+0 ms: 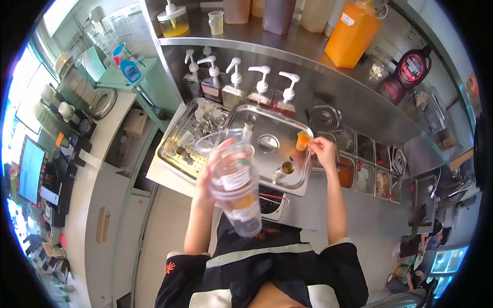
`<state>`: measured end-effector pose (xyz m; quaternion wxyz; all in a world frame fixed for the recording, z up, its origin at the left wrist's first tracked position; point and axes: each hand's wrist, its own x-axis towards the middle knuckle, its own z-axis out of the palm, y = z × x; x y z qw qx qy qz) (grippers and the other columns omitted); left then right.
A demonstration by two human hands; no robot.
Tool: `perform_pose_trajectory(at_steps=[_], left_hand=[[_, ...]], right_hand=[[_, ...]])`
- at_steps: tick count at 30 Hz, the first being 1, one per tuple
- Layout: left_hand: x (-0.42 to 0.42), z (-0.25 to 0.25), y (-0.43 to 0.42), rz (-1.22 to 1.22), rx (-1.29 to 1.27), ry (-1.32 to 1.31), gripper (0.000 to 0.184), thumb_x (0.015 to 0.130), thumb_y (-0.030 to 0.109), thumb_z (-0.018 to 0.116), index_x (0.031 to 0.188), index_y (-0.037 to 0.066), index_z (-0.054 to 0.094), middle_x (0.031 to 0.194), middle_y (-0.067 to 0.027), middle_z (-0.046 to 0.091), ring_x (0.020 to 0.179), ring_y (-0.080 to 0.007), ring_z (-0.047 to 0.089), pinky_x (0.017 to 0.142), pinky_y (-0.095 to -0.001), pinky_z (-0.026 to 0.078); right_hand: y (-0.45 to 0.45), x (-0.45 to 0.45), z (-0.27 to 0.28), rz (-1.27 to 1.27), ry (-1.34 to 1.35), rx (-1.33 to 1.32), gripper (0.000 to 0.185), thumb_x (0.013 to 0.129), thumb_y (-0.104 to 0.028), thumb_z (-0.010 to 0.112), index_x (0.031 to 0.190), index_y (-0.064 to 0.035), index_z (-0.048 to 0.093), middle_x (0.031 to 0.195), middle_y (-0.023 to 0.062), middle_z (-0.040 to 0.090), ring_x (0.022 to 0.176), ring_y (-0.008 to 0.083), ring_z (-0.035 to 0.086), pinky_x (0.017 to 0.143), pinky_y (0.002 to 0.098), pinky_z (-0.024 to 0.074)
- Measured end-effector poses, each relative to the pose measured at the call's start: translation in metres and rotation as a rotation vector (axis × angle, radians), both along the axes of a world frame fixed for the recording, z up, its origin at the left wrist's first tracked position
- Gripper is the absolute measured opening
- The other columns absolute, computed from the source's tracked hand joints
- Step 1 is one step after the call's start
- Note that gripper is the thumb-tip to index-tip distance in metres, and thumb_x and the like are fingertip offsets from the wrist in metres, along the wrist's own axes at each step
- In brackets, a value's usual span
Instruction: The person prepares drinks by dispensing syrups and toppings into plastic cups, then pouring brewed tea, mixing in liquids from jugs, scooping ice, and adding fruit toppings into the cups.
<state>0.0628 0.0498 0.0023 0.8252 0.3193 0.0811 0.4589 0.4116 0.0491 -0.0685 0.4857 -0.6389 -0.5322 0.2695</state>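
My left hand (pixel 207 177) is closed around transparent plastic cups (pixel 237 187) with white labels, tilted in front of my body. How many cups there are is hard to tell. My right hand (pixel 323 151) pinches the edge of a small cup (pixel 303 139) with orange contents, over the right side of a steel tray (pixel 263 114). On that tray stand a metal jigger (pixel 249 121) and another small metal measure (pixel 286 169). A perforated tray (pixel 172 154) at the left carries several small cups and measures, partly hidden behind the plastic cups.
Several pump bottles (pixel 261 84) line the back of the counter. A steel shelf (pixel 241 42) above holds an orange jug (pixel 351 35). Steel containers of ingredients (pixel 362 177) sit at the right. A side counter (pixel 97 154) bears a screen (pixel 32 169). Other people appear far right.
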Motion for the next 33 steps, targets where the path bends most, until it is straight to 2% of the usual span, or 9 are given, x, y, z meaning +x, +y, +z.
perform_pose_trajectory(at_steps=[4,8,13,17,20,24,26,28,33], left_hand=[[0.033,0.007,0.012,-0.254,0.074,0.128,0.094,0.064,0.048,0.065,0.131,0.003,0.018,0.114,-0.0216,0.044,0.097,-0.0292,0.051,0.084,-0.0393,0.043],[0.056,0.029,0.013,-0.382,0.224,0.216,0.092,0.063,0.045,0.067,0.131,0.004,0.021,0.113,-0.0211,0.045,0.098,-0.0279,0.051,0.083,-0.0369,0.043],[0.054,0.036,0.013,-0.451,0.390,0.107,0.091,0.062,0.037,0.069,0.131,0.003,0.021,0.114,-0.0214,0.044,0.103,-0.0266,0.048,0.084,-0.0342,0.041],[0.050,0.045,0.006,-0.534,0.356,0.018,0.094,0.060,0.036,0.071,0.129,-0.002,0.021,0.116,-0.0204,0.042,0.107,-0.0270,0.045,0.091,-0.0364,0.035],[0.048,0.055,-0.006,-0.426,0.330,0.023,0.097,0.057,0.036,0.072,0.129,-0.003,0.020,0.120,-0.0188,0.039,0.113,-0.0276,0.039,0.095,-0.0375,0.031],[0.041,0.052,-0.003,-0.574,0.377,0.086,0.099,0.055,0.033,0.075,0.129,-0.004,0.020,0.128,-0.0167,0.033,0.120,-0.0272,0.031,0.098,-0.0388,0.026],[0.040,0.063,-0.011,-0.536,0.322,0.104,0.094,0.057,0.032,0.074,0.128,-0.003,0.024,0.123,-0.0148,0.038,0.114,-0.0255,0.037,0.096,-0.0375,0.029],[0.040,0.053,-0.003,-0.415,0.534,0.073,0.088,0.061,0.034,0.073,0.128,0.001,0.026,0.117,-0.0126,0.043,0.106,-0.0220,0.043,0.088,-0.0350,0.037],[0.066,0.039,-0.011,-0.339,0.514,0.062,0.079,0.067,0.033,0.068,0.126,-0.001,0.028,0.107,-0.0155,0.050,0.096,-0.0193,0.048,0.082,-0.0311,0.040]], right_hand=[[-0.015,-0.035,0.084,-0.066,0.057,0.382,0.009,0.072,0.002,0.061,0.081,0.0004,0.062,0.070,0.0082,0.062,0.061,0.0105,0.058,0.054,0.0203,0.0461],[-0.046,-0.071,0.175,0.097,-1.149,1.065,0.016,0.063,-0.003,0.064,0.079,0.0011,0.062,0.081,0.0136,0.060,0.072,0.0209,0.061,0.058,0.0277,0.0520],[-0.068,-0.091,0.236,0.494,-1.496,1.261,0.010,0.065,-0.001,0.059,0.073,0.0040,0.061,0.081,0.0140,0.059,0.074,0.0248,0.060,0.065,0.0292,0.0546],[-0.071,-0.103,0.271,0.375,-1.503,1.486,0.007,0.067,-0.001,0.057,0.069,0.0061,0.059,0.079,0.0144,0.058,0.073,0.0245,0.059,0.066,0.0296,0.0550],[-0.070,-0.108,0.268,0.726,-1.649,1.441,0.006,0.066,0.002,0.058,0.070,0.0071,0.059,0.078,0.0139,0.058,0.071,0.0237,0.059,0.063,0.0290,0.0549],[-0.075,-0.115,0.281,0.514,-1.454,1.608,0.010,0.064,0.001,0.058,0.070,0.0087,0.059,0.076,0.0142,0.058,0.065,0.0240,0.059,0.060,0.0294,0.0544],[-0.075,-0.115,0.270,0.811,-1.665,1.493,0.010,0.062,0.002,0.057,0.069,0.0082,0.059,0.076,0.0152,0.058,0.065,0.0243,0.059,0.061,0.0299,0.0543],[-0.069,-0.117,0.272,0.785,-1.558,1.550,0.008,0.062,0.004,0.058,0.070,0.0073,0.059,0.076,0.0163,0.058,0.068,0.0255,0.059,0.062,0.0303,0.0538],[-0.073,-0.086,0.234,0.610,-1.305,1.059,0.012,0.064,0.007,0.057,0.076,0.0054,0.059,0.074,0.0136,0.057,0.066,0.0235,0.060,0.058,0.0293,0.0513]])
